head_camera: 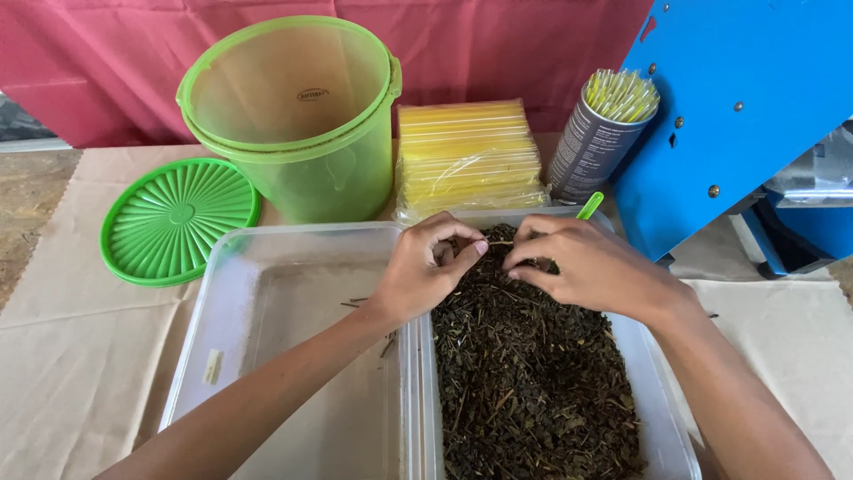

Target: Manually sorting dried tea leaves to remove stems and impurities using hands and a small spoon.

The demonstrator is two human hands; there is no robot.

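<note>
Both hands (506, 262) — pinching dried leaves (533, 382)

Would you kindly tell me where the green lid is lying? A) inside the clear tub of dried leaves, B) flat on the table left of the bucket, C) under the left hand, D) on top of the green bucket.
B: the green lid lies flat on the paper-covered table, left of the open green bucket.

Behind the tub of dried leaves (533, 382) the way is blocked: a stack of yellow straws (466, 156), a grey can (591, 147) and a green bucket (298, 116) stand close together. A blue machine (737, 107) walls off the right. The nearly bare clear tub (284, 347) leaves open room on the left, and the counter (62, 373) beyond it is free up to the green lid (178, 220)
</note>
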